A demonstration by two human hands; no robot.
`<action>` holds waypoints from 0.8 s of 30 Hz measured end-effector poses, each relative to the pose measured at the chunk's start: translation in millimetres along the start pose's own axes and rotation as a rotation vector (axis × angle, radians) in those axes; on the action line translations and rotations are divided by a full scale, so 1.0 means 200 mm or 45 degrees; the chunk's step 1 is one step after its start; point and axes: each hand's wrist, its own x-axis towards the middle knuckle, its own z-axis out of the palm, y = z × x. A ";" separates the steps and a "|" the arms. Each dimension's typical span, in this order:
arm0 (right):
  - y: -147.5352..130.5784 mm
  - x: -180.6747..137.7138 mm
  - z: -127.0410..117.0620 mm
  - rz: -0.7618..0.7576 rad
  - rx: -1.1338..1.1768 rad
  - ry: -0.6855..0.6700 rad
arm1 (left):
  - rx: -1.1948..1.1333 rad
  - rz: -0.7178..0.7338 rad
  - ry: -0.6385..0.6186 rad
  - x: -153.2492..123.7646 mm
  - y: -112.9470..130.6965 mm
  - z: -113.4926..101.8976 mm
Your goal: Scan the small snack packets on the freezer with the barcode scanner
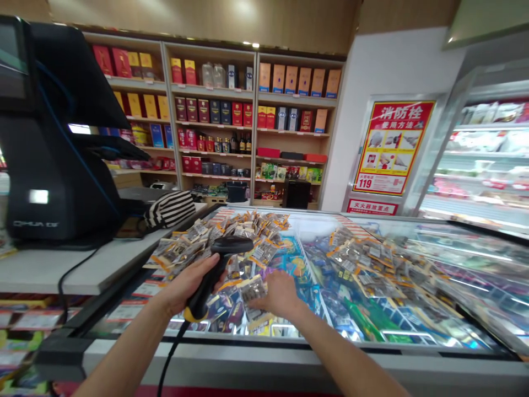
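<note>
My left hand (188, 284) grips a black barcode scanner (225, 251) with a yellow base, its cable hanging down off the front. The scanner's head points at a small clear snack packet (253, 288) that my right hand (280, 294) holds by its edge on the glass lid of a chest freezer (289, 353). Several more packets of the same kind lie in a heap (231, 234) just behind both hands, and a second heap (363, 262) lies to the right on the lid.
A black checkout terminal (49, 143) stands on the counter (61, 270) at left, with a striped pouch (170, 209) beside it. Shelves of boxed goods (231, 116) line the back wall. A fire-safety poster (390, 146) and an open chiller (483, 160) are at right.
</note>
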 end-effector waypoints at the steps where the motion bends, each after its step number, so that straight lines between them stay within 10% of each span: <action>1: 0.00 0.00 0.00 0.005 0.012 -0.039 | -0.001 -0.001 0.004 0.00 0.00 0.00; 6: 0.16 0.08 0.00 0.130 0.311 -0.099 | 0.037 0.006 -0.024 0.01 -0.01 0.02; 13: 0.55 0.20 -0.08 0.298 1.212 0.524 | 0.028 -0.023 -0.076 0.03 0.00 0.10; 24: 0.69 0.23 -0.13 0.363 1.507 0.714 | 0.040 0.014 -0.268 0.11 -0.03 0.28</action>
